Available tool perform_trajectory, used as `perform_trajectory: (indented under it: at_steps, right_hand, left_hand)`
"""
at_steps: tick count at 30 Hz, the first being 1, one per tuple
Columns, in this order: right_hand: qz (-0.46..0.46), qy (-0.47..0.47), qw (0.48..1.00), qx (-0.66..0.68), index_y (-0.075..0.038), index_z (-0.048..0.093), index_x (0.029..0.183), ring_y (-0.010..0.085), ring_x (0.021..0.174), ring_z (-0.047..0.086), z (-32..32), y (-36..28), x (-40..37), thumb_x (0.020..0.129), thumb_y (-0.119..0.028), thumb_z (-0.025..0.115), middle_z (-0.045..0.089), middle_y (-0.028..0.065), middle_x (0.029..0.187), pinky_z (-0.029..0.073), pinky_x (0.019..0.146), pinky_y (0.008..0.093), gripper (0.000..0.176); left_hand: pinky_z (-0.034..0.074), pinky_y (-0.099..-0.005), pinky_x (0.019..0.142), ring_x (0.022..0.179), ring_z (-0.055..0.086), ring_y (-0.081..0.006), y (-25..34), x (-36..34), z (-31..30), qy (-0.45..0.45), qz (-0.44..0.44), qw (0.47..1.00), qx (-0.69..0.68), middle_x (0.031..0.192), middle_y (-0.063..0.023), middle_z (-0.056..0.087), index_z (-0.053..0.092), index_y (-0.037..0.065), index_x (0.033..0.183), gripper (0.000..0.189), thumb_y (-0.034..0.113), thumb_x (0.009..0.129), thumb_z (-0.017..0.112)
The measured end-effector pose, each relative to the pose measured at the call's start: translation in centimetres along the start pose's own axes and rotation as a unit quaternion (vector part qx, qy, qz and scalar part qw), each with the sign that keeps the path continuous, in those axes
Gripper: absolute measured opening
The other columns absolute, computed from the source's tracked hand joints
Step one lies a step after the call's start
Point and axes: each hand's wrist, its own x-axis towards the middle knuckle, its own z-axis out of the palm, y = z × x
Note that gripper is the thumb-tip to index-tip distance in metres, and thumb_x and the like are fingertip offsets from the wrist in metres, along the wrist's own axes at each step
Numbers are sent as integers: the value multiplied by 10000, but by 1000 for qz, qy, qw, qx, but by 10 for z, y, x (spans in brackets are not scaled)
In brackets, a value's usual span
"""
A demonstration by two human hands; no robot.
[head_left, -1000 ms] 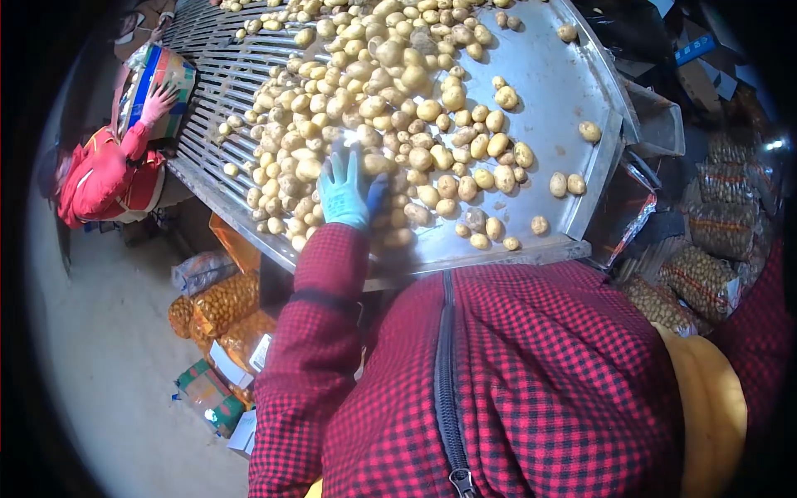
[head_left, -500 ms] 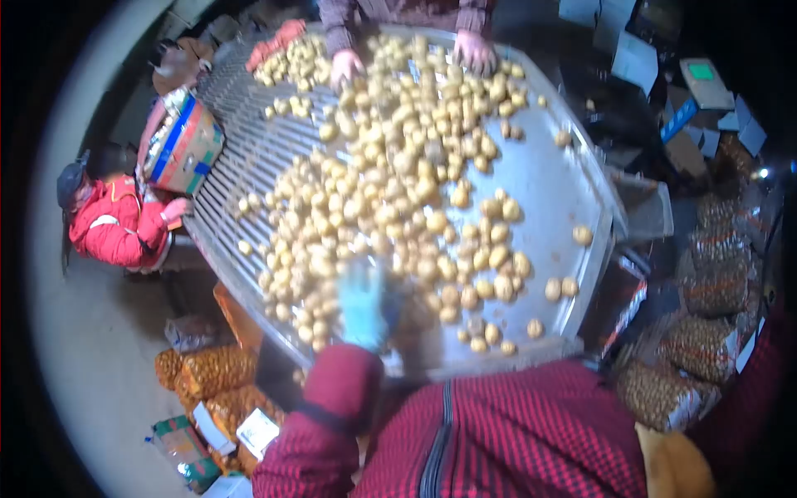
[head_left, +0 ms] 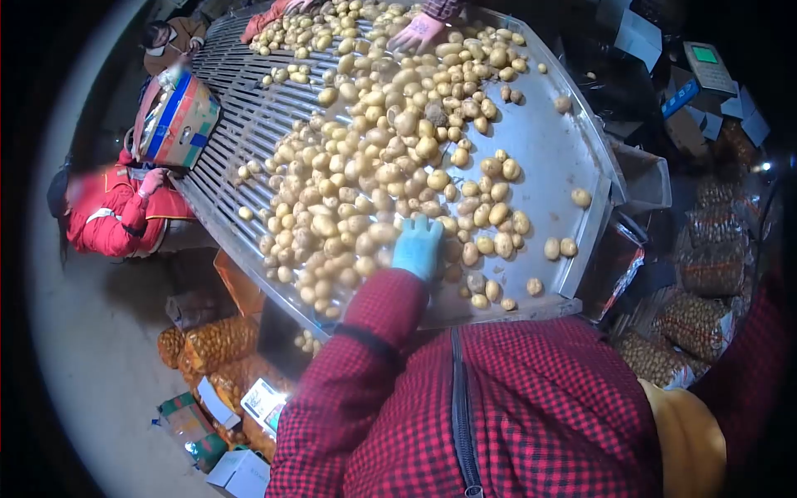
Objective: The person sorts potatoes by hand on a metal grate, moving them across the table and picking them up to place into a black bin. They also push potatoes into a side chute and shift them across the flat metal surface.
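My left hand (head_left: 419, 248), in a light blue glove, reaches over the near part of a heap of potatoes (head_left: 357, 187). Its fingers are spread and touch the potatoes in front of it; none shows gripped, though the palm side is hidden. The potatoes lie on a metal sorting table (head_left: 548, 153), slatted on the left and smooth on the right. Several loose ones (head_left: 498, 290) lie just right of the hand. My right hand is out of the picture; only a dark sleeve shows at the right edge.
Across the table, a co-worker's pink-gloved hand (head_left: 418, 33) touches the heap. At left, a person in red (head_left: 116, 212) stands near a taped carton (head_left: 178, 124). Netted potato sacks (head_left: 220, 340) lie lower left, bagged potatoes (head_left: 693, 324) at right. A scale display (head_left: 706, 55) stands upper right.
My left hand has moved right and away from me across the heap. The co-worker's hands opposite have shifted left. The person in red has a hand raised nearer the carton.
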Motion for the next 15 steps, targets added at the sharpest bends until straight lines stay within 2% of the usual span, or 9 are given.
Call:
perform_trajectory:
  at_steps: [4,6,8,9,12,13,14,15]
  right_hand:
    - [-16,37,997,66,-56,627,1252,178,1022,656,-33,-21,7,1012,-335,530,676,66,1156,526,846,285,381]
    - [-31,63,989,132,-59,627,1254,177,1019,656,-58,-42,17,1012,-335,528,677,64,1155,526,840,283,380]
    - [-55,94,965,238,-62,627,1256,175,1015,657,-87,-73,23,1013,-336,527,677,62,1154,526,834,281,379]
    - [-66,107,946,298,-63,628,1257,174,1014,657,-101,-89,26,1013,-336,527,678,62,1153,526,832,280,379]
    - [-62,122,884,447,-67,628,1259,172,1008,658,-121,-120,51,1014,-336,525,679,59,1152,527,823,278,378]
    - [-35,112,880,459,-69,628,1260,171,1007,659,-115,-118,65,1015,-336,524,680,59,1151,527,820,277,378]
    - [-12,86,904,419,-70,628,1261,170,1005,659,-101,-107,83,1015,-336,524,680,58,1151,527,817,276,377]
    - [-118,27,988,97,-56,622,1263,173,1009,657,-58,-46,104,1018,-335,520,678,79,1150,525,826,303,386]
  left_hand:
    - [504,-440,905,1093,531,-398,1,-4,10,41,-4,999,-7,1178,-202,541,560,57,1146,477,113,703,726]
    - [525,-454,868,1125,530,-394,6,-9,2,32,-21,999,-25,1203,-208,526,561,90,1180,493,168,724,733]
    - [532,-462,851,1140,530,-391,11,-15,4,23,-25,999,9,1212,-207,522,570,107,1175,448,185,758,712]
    - [538,-476,828,1147,541,-386,8,-13,22,25,-16,999,31,1250,-197,509,589,142,1153,344,183,818,652]
    - [537,-476,823,1100,574,-382,19,-22,15,25,-36,999,-32,1264,-180,508,599,161,1123,270,158,853,600]
    - [536,-474,820,1057,597,-384,16,-24,20,29,-42,998,-38,1273,-179,511,597,178,1131,273,147,860,586]
    - [533,-475,827,1052,600,-382,13,-28,22,11,-56,995,-76,1278,-182,513,596,172,1128,270,136,861,579]
    - [530,-475,833,1047,603,-381,12,-32,18,-7,-70,991,-113,1282,-185,516,596,166,1125,267,126,862,572]
